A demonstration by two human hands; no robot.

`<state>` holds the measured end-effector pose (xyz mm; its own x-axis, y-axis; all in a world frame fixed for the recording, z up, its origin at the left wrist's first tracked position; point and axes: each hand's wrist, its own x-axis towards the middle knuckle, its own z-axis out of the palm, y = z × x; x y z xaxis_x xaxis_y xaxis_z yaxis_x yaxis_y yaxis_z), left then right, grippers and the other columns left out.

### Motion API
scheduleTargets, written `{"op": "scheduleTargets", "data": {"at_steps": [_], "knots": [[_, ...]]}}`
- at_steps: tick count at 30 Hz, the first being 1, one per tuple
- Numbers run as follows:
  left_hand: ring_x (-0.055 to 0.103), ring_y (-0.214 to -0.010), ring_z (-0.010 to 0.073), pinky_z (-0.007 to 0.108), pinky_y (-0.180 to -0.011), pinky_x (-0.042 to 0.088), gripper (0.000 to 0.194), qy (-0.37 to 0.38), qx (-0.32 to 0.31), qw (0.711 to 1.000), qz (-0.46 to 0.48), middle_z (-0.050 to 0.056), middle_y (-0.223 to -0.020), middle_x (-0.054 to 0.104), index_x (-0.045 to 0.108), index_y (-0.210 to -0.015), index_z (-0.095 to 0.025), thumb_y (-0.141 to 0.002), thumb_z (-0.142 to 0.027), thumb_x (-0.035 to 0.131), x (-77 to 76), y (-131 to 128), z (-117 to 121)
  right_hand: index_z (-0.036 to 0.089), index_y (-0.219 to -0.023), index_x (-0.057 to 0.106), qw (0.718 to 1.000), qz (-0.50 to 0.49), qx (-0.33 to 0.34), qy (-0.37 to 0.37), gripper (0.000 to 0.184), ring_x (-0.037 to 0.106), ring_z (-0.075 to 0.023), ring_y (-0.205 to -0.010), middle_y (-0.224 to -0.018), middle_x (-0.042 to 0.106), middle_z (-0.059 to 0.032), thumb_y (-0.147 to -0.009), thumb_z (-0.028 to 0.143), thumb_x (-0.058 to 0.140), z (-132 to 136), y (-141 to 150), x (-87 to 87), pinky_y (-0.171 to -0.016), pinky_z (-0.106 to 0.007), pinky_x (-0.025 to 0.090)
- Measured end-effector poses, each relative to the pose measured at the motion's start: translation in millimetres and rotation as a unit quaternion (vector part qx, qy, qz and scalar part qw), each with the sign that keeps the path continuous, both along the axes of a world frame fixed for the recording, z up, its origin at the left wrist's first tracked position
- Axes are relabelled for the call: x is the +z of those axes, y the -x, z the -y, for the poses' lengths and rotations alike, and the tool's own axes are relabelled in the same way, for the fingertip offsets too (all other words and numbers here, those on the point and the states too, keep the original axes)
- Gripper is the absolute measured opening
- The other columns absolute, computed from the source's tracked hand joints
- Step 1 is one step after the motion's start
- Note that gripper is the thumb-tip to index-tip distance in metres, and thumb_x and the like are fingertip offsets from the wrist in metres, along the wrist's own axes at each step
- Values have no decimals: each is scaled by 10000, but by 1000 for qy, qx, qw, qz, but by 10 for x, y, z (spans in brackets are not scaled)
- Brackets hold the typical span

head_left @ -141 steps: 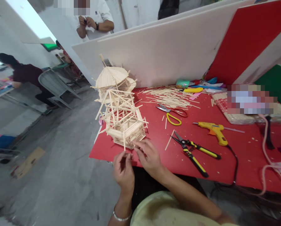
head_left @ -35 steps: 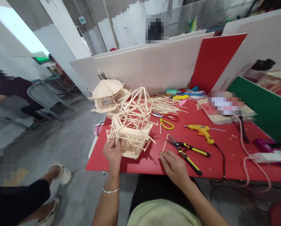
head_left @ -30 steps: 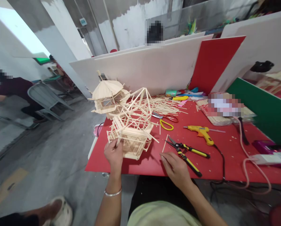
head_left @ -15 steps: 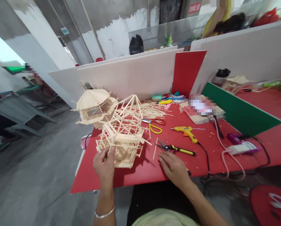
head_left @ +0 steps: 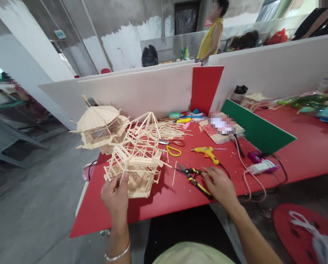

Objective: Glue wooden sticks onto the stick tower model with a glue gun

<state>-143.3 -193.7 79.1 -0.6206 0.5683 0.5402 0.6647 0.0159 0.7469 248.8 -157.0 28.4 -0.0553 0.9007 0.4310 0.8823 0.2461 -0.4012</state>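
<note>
A pavilion-like model of thin wooden sticks (head_left: 140,181) stands near the table's front left, its upper frame bare and pointed. My left hand (head_left: 116,192) pinches it at the near left corner; the exact stick under the fingertips is hidden. My right hand (head_left: 220,185) is over the pair of black and yellow pruning shears (head_left: 193,179), thumb and fingers closed about the end of its upper handle. Those shears lie with blades and handles apart. One loose stick (head_left: 174,173) lies between the model and the blades.
A roofed stick model (head_left: 100,121) stands behind on the left. Scissors (head_left: 173,149), a yellow glue gun (head_left: 208,152) with a cord, and loose sticks (head_left: 171,130) lie beyond. A green board (head_left: 257,126) stands at right, near a purple power strip (head_left: 259,161). People are behind the partition (head_left: 142,86).
My right hand has moved right, from beside the shears' lower handle onto the upper one. My left hand keeps its hold. The camera has turned slightly right.
</note>
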Motion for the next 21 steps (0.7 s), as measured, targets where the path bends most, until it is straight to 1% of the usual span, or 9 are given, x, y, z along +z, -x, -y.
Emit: {"op": "scheduleTargets", "data": {"at_steps": [3, 5, 10, 15, 18, 21], "knots": [[635, -735, 198, 328, -729, 505, 387, -6, 9, 1000, 5, 41, -804, 720, 804, -922, -213, -823, -581, 738, -14, -6, -3, 173, -1220, 712, 998, 30, -49, 18, 351, 633, -288, -1127, -1185, 707, -138, -1003, 322, 480, -78, -121, 41, -965, -423, 521], [639, -742, 206, 335, -727, 514, 387, -15, 11, 1000, 9, 45, -809, 725, 803, -936, -210, -821, -574, 738, -33, -1, -15, 168, -1233, 705, 996, 44, -67, 34, 355, 624, -292, -1142, -1207, 697, -139, -998, 318, 484, -134, -172, 79, -973, -416, 510], [634, -709, 210, 348, -708, 522, 405, -28, 20, 999, 9, 48, -789, 724, 797, -904, -204, -802, -591, 742, -59, 14, -48, 182, -1304, 670, 994, 60, -73, 58, 384, 619, -285, -1160, -1257, 675, -140, -1003, 319, 474, -259, -202, 176, -963, -394, 501], [625, -709, 196, 325, -687, 513, 383, -13, 20, 1000, -1, 44, -773, 711, 798, -913, -200, -832, -567, 724, 6, -39, -45, 174, -1345, 650, 989, 74, -80, 97, 420, 623, -287, -1173, -1296, 665, -147, -998, 342, 483, -409, -272, 224, -962, -370, 495], [608, -699, 194, 323, -687, 503, 363, 0, 14, 1000, -28, 38, -740, 689, 795, -914, -211, -854, -557, 703, 45, -84, -54, 194, -1355, 645, 983, 73, -114, 126, 428, 620, -274, -1203, -1320, 665, -139, -997, 370, 488, -549, -369, 238, -965, -339, 490], [616, -726, 204, 335, -716, 504, 351, -1, 7, 999, -49, 47, -770, 697, 791, -919, -218, -856, -553, 706, 58, -116, -69, 194, -1384, 620, 975, 76, -159, 139, 457, 595, -292, -1260, -1355, 648, -161, -1003, 391, 464, -710, -477, 254, -995, -359, 476]]}}
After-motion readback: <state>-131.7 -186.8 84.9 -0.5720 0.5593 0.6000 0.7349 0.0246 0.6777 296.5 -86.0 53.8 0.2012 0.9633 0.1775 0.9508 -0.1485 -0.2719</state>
